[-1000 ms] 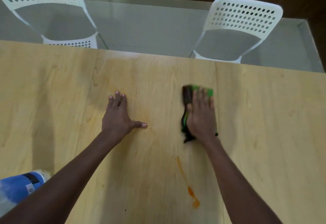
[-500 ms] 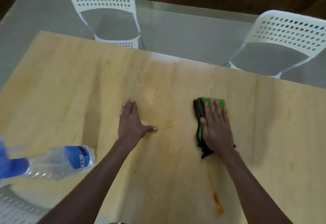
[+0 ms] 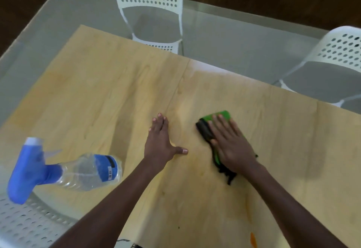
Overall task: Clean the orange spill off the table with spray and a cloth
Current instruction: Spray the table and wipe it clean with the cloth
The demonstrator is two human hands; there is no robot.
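Observation:
My right hand [image 3: 231, 144] presses flat on a green and black cloth [image 3: 216, 118] on the wooden table [image 3: 109, 95], fingers spread over it. My left hand [image 3: 161, 142] lies flat and empty on the table to the left of the cloth, thumb out. A bright orange spill mark [image 3: 253, 240] shows at the near edge, below my right forearm, with a faint orange streak [image 3: 248, 206] running up from it. A clear spray bottle with a blue trigger head [image 3: 64, 169] lies on its side at the near left of the table.
Two white perforated chairs stand beyond the far edge, one at the back middle [image 3: 152, 11] and one at the right [image 3: 332, 68]. Another white chair's back [image 3: 25, 224] shows at the near left. The table's left corner [image 3: 82, 26] is in view.
The view has swung left and down, bringing the whole spray bottle into sight. My right hand with the cloth has slid slightly left, nearer my left hand. My left hand stays planted.

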